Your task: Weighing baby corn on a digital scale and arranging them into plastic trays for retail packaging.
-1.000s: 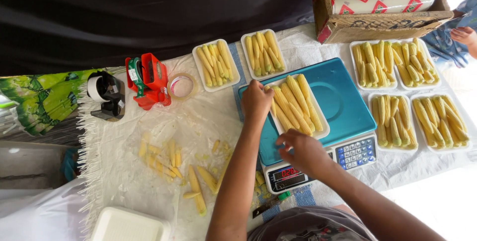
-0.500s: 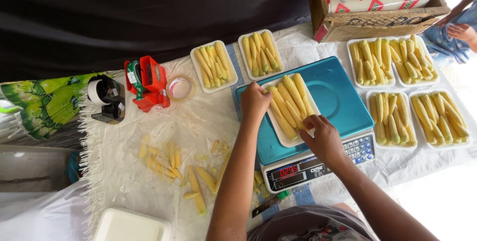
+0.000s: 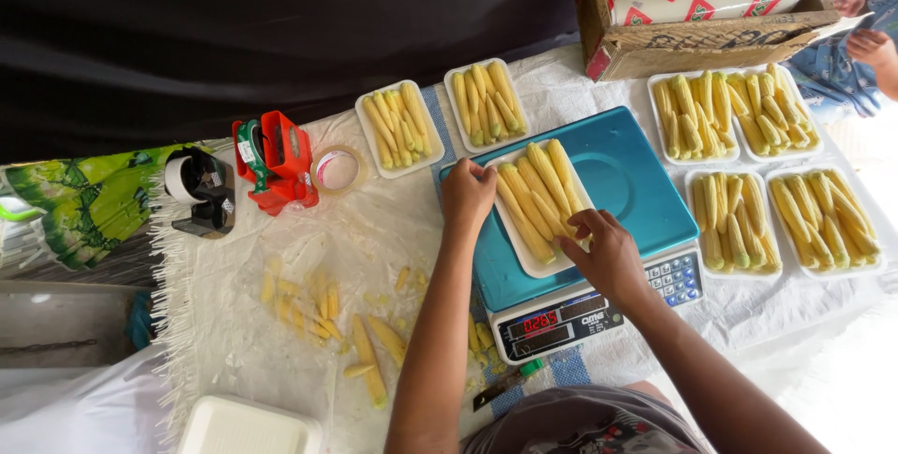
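1. Where the table edge is closest, one empty white tray [image 3: 245, 428] lies, with loose corn bits [image 3: 360, 342] nearby.
2. One scale [image 3: 599, 169] holds one tray of corn [image 3: 533, 206], long, yellow, side by side.
3. Left hand [image 3: 467, 194] and right hand [image 3: 606, 250] both pinch that tray's edges.
4. Six more full trays [image 3: 734, 220] sit farther back.

1 head view looks steeply down, close over the table [image 3: 281, 258] and scale [image 3: 617, 173].
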